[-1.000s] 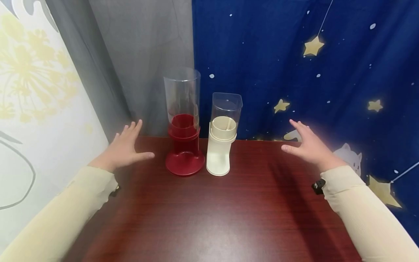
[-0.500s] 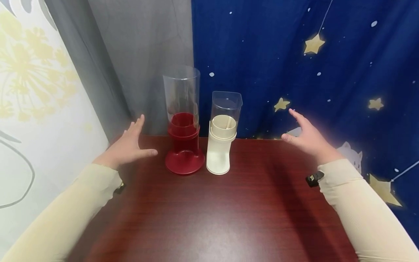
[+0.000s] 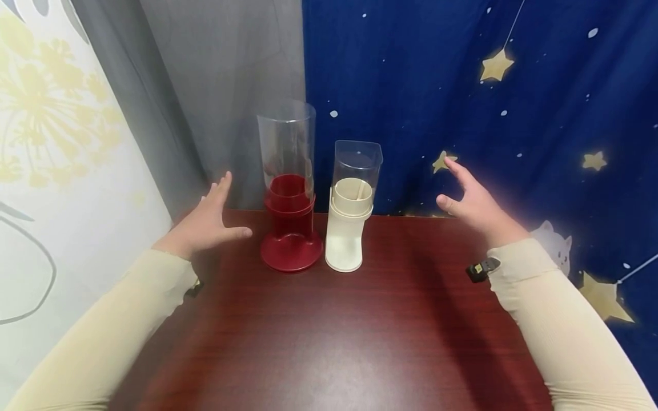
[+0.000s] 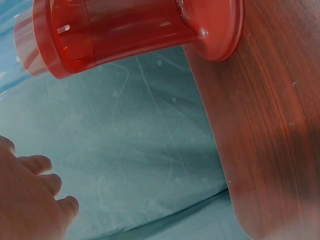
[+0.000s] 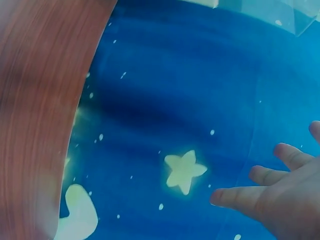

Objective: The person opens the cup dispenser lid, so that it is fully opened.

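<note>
Two dispensers with clear plastic tops stand upright side by side near the table's back edge. The taller red dispenser (image 3: 291, 251) has a wide round base; the shorter cream dispenser (image 3: 344, 245) is to its right. My left hand (image 3: 203, 225) hovers left of the red one, thumb spread from the fingers, touching nothing. My right hand (image 3: 478, 205) hangs in the air well right of the cream one, its fingers extended and holding nothing. In the left wrist view the red dispenser (image 4: 140, 25) lies beyond the fingertips (image 4: 37, 162).
A dark reddish wooden table (image 3: 329, 337) spans the front. Behind it hang a grey curtain (image 3: 231, 68) and a blue star-patterned curtain (image 3: 411, 74). At the left is a white panel with a yellow flower print (image 3: 56, 142). Each wrist wears a small black device (image 3: 478, 271).
Both hands have risen slightly and drawn inward, the left one to the right and the right one to the left. The dispensers stay in place on the table.
</note>
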Motion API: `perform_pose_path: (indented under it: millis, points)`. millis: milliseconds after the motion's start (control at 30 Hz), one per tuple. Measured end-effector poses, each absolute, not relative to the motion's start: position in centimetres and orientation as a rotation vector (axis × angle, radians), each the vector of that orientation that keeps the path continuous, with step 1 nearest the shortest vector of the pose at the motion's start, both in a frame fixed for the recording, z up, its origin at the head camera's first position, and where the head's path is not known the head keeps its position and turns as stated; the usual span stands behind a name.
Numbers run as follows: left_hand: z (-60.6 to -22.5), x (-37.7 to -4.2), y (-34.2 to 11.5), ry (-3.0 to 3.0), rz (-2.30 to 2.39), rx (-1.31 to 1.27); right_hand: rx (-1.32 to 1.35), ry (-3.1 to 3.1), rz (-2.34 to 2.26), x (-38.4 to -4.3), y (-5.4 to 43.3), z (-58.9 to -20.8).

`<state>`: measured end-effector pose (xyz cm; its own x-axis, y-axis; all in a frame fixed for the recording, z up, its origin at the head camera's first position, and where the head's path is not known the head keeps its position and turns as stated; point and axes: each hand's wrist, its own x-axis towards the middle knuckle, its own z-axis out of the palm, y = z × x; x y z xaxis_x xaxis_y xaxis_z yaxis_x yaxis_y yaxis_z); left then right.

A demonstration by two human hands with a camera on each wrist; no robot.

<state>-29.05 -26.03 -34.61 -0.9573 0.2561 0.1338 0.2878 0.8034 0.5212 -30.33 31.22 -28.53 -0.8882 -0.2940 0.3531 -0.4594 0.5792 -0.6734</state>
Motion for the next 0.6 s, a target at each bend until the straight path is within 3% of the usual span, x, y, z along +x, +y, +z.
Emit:
perform_pose_path:
  millis: [600]
  points:
    - [-34.2, -28.9, -25.2, -2.9, -0.924, -0.416, 0.775, -2.51, 1.436, -30.3, 28.3, -27.4]
